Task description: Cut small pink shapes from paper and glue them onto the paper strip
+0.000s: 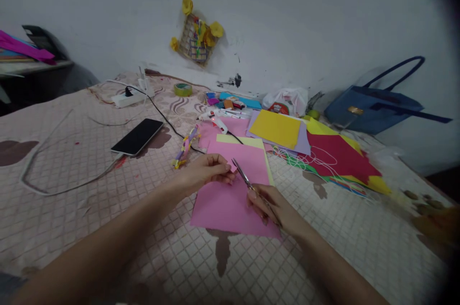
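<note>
Between the left fingertips (pixel 227 168), small pink paper (pixel 233 166) beside scissors (pixel 242 173).

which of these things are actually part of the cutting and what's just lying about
Part of the cutting:
- scissors, in the right hand
- small pink paper piece, in the left hand
- large pink sheet beneath, probably

Seemingly just lying about:
- phone
- blue handbag
- tape roll
</note>
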`<state>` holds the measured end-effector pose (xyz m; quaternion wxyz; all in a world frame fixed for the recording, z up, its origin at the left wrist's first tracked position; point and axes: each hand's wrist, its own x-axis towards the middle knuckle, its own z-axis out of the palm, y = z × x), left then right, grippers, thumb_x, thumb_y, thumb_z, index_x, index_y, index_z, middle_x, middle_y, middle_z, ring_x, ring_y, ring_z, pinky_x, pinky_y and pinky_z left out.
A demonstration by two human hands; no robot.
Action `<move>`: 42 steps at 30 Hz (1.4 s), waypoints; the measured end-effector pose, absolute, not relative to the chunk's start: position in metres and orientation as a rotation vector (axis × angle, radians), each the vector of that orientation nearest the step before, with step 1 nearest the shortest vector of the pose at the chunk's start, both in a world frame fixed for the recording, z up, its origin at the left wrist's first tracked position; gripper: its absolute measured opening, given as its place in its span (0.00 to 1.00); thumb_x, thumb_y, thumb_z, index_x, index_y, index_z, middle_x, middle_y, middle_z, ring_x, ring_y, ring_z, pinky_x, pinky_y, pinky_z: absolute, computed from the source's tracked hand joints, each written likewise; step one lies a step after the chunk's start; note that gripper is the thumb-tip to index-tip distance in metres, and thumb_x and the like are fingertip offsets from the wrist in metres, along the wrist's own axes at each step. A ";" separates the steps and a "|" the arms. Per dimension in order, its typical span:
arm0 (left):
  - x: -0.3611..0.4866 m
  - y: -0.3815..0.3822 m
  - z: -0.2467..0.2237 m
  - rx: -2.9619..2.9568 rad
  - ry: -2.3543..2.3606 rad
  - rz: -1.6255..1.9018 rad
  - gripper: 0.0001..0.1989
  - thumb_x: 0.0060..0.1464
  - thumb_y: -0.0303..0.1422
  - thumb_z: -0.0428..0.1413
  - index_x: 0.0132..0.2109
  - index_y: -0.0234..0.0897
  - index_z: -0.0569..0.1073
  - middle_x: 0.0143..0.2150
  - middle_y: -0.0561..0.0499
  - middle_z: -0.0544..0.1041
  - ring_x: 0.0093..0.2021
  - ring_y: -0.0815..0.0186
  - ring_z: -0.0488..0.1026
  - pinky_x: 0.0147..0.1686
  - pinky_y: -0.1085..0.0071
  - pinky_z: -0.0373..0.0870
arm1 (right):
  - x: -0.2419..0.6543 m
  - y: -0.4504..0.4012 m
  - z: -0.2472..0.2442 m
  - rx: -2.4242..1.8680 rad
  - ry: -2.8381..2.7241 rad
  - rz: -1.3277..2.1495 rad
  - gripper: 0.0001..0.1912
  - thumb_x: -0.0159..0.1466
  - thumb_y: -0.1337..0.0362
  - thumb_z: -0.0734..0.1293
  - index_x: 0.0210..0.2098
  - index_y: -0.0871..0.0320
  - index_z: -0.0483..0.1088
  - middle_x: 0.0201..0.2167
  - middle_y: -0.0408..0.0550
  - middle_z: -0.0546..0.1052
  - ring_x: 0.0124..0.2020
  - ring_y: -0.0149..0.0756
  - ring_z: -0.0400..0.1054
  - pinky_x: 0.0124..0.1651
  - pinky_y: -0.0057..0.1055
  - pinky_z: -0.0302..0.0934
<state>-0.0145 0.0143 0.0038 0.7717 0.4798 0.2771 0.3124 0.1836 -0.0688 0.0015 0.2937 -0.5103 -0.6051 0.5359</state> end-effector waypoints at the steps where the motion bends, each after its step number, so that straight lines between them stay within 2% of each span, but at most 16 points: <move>1: -0.015 0.015 0.003 1.041 0.601 0.671 0.07 0.49 0.30 0.58 0.32 0.28 0.69 0.32 0.43 0.77 0.33 0.68 0.75 0.38 0.71 0.70 | 0.184 -0.069 0.002 -1.365 -1.626 1.416 0.18 0.61 0.51 0.59 0.24 0.59 0.61 0.14 0.35 0.58 0.13 0.23 0.51 0.16 0.22 0.47; 8: -0.015 0.015 0.001 1.079 0.616 0.649 0.08 0.49 0.32 0.58 0.32 0.29 0.69 0.32 0.43 0.77 0.33 0.68 0.75 0.36 0.72 0.70 | 0.185 -0.069 0.003 -1.381 -1.741 1.329 0.19 0.61 0.51 0.59 0.21 0.58 0.57 0.15 0.36 0.57 0.14 0.23 0.51 0.17 0.23 0.45; 18: -0.014 0.014 0.007 1.051 0.644 0.635 0.11 0.44 0.31 0.61 0.31 0.29 0.68 0.30 0.45 0.77 0.32 0.67 0.75 0.35 0.71 0.70 | 0.181 -0.070 0.007 -1.423 -1.749 1.297 0.22 0.61 0.48 0.58 0.20 0.58 0.56 0.14 0.36 0.56 0.15 0.24 0.51 0.18 0.24 0.45; 31: -0.014 0.013 0.006 1.044 0.620 0.639 0.10 0.45 0.30 0.60 0.30 0.30 0.67 0.30 0.46 0.77 0.31 0.68 0.75 0.36 0.71 0.70 | 0.180 -0.070 0.011 -1.436 -1.733 1.310 0.23 0.59 0.46 0.59 0.19 0.57 0.56 0.14 0.37 0.57 0.14 0.24 0.50 0.17 0.24 0.46; 42: -0.013 0.012 0.007 1.041 0.626 0.658 0.11 0.44 0.31 0.61 0.30 0.30 0.67 0.29 0.47 0.76 0.31 0.68 0.75 0.35 0.71 0.69 | 0.183 -0.069 0.002 -1.468 -1.723 1.289 0.20 0.61 0.50 0.59 0.20 0.58 0.58 0.15 0.37 0.57 0.15 0.24 0.50 0.16 0.22 0.46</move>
